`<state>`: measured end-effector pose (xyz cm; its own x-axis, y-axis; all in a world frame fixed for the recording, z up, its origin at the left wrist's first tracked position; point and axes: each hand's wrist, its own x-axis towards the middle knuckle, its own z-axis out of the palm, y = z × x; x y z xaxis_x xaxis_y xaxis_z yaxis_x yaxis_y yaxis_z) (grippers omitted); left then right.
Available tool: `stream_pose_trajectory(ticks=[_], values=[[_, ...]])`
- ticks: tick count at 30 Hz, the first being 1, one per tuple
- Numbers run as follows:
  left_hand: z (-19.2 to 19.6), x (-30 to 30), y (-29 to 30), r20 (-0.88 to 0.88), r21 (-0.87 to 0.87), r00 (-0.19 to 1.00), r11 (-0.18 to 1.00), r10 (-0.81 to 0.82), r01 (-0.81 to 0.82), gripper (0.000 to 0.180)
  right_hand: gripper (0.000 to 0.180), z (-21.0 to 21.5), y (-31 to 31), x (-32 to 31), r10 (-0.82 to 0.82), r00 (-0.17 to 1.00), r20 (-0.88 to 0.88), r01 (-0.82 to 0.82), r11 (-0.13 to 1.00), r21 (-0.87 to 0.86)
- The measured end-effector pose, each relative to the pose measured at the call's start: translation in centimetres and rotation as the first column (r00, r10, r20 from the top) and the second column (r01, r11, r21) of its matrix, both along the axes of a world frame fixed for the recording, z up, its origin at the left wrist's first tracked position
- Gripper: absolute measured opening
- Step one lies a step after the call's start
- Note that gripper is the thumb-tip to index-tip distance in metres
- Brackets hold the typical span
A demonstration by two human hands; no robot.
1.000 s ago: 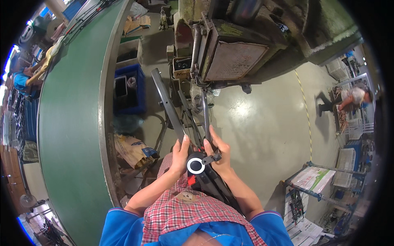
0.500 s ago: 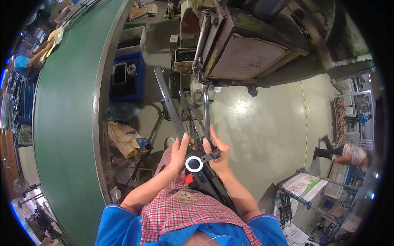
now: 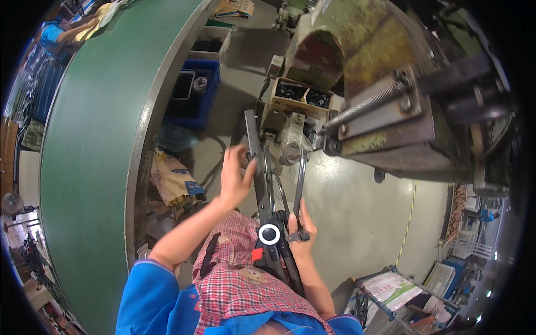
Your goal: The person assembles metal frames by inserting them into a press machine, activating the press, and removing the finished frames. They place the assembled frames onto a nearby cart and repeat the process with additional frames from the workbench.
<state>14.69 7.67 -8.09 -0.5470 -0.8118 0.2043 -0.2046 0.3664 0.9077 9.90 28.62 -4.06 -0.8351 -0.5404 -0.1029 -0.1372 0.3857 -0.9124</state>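
Note:
A folded frame of long dark metal tubes leans against my front, with a black round joint cap (image 3: 269,234) ringed in white and a small red part (image 3: 257,254) beside it. My right hand (image 3: 302,229) is wrapped round a shiny metal tube (image 3: 300,181) on the frame's right side, close to a short dark bracket (image 3: 298,237). My left hand (image 3: 234,176) is at the flat dark bar (image 3: 252,131) on the left. Its thumb and fingers are spread beside the bar's upper part, not closed round it.
A heavy machine with a spring (image 3: 368,103) juts in from the upper right. Behind the frame stands a box of small dark parts (image 3: 276,103). A long green table (image 3: 106,162) runs along the left, with a blue crate (image 3: 215,92) beside it. A rack (image 3: 357,285) stands at lower right.
My left hand has let go low on the frame and moved up along the left bar. My right hand stays on its tube. The view has shifted, and the tubes now stand closer together.

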Motion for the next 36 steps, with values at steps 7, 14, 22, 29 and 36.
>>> stream_pose_trajectory(ticks=[7, 14, 22, 29, 36], values=[[-0.5, -16.0, -13.0, 0.419, -0.501, 0.891, 0.773, -0.178, 0.39, 0.015, 0.047, 0.4, -1.0, 0.4, -0.027, 0.999, -0.041, 0.025, 0.998, -0.065], [-1.2, -22.3, -13.9, 0.745, -0.405, 0.667, 0.78, -0.02, 0.476, 0.016, 0.05, -0.9, -0.8, 0.5, -0.065, 0.998, 0.012, 0.066, 0.994, -0.093], [-3.0, -22.1, -14.5, 0.683, -0.452, 0.73, 0.778, -0.013, 0.437, 0.016, 0.051, -0.7, -0.7, 0.4, -0.05, 0.998, 0.038, 0.051, 0.998, -0.036], [-0.6, -23.5, -12.7, 0.779, -0.252, 0.627, 0.916, 0.0, 0.313, 0.018, 0.048, -0.7, -0.8, 0.7, -0.052, 0.992, 0.115, 0.067, 0.99, -0.128], [-0.2, -22.9, -11.8, 0.677, -0.187, 0.736, 0.973, 0.027, 0.136, 0.014, 0.049, -0.1, -0.4, 0.1, -0.03, 0.999, 0.023, 0.031, 0.998, -0.063]])
